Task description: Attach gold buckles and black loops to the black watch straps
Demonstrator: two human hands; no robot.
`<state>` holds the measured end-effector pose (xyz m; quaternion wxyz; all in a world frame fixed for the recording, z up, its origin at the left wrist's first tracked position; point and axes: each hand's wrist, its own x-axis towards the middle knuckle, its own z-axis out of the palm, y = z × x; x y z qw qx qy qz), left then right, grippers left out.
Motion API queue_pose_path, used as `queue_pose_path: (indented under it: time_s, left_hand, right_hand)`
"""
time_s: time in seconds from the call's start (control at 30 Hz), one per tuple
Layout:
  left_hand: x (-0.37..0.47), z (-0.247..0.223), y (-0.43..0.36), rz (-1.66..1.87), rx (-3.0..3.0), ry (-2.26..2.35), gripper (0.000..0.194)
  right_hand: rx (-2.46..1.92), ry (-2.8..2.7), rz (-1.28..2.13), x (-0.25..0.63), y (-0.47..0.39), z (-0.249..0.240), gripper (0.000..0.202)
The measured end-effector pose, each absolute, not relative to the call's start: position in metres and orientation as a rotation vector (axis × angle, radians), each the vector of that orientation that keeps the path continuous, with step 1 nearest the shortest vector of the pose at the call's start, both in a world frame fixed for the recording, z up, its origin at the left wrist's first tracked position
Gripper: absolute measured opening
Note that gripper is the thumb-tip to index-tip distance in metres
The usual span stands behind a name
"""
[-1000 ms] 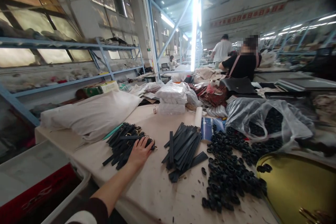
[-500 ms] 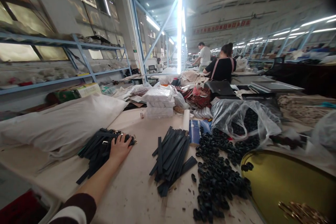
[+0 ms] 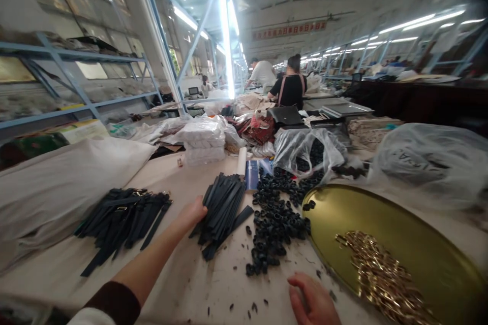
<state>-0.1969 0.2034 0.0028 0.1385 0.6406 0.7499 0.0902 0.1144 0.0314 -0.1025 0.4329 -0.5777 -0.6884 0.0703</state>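
Left hand is against the plain black straps mid-frame, can't tell if gripping; right hand sits lower right, loosely curled, nothing visible in it; looks like strap pick-up, next move calls for separating one cleanly.

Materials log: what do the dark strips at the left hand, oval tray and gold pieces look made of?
Dark strips: leather or faux leather, perhaps; matte, flat, straight-edged.
Oval tray: probably metal, gold-toned; smooth sheen.
Gold pieces: likely polished metal; bright glints.
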Motion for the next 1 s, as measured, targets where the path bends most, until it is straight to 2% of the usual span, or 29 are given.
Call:
queue_pose_path:
  time_s: [0.17, 0.27, 0.4, 0.63, 0.83, 1.0]
  left_hand:
    - [-0.181, 0.036, 0.168, 0.550, 1.774, 1.987, 0.044]
    - [-0.139, 0.035, 0.124, 0.653, 1.647, 1.770, 0.032]
    - [-0.072, 0.013, 0.067, 0.814, 0.889, 1.248, 0.018]
    - [-0.043, -0.011, 0.044, 1.131, 0.257, 1.165, 0.008]
    - [-0.053, -0.013, 0.018, 0.995, 0.111, 1.199, 0.015]
    - [-0.058, -0.009, 0.000, 0.680, 0.385, 1.177, 0.026]
  right_hand:
    - [-1.462, -1.708, 0.248, 0.110, 0.024, -0.090, 0.019]
    - [-1.478, -1.669, 0.363, 0.114, 0.028, -0.077, 0.019]
    - [-1.620, -1.785, 0.402, 0.124, 0.055, -0.051, 0.018]
    - [-1.700, -2.127, 0.278, 0.115, 0.092, -0.042, 0.008]
    - [-1.794, -2.238, 0.192, 0.136, 0.073, -0.046, 0.007]
    - [-1.791, -2.297, 0.154, 0.152, 0.061, -0.045, 0.010]
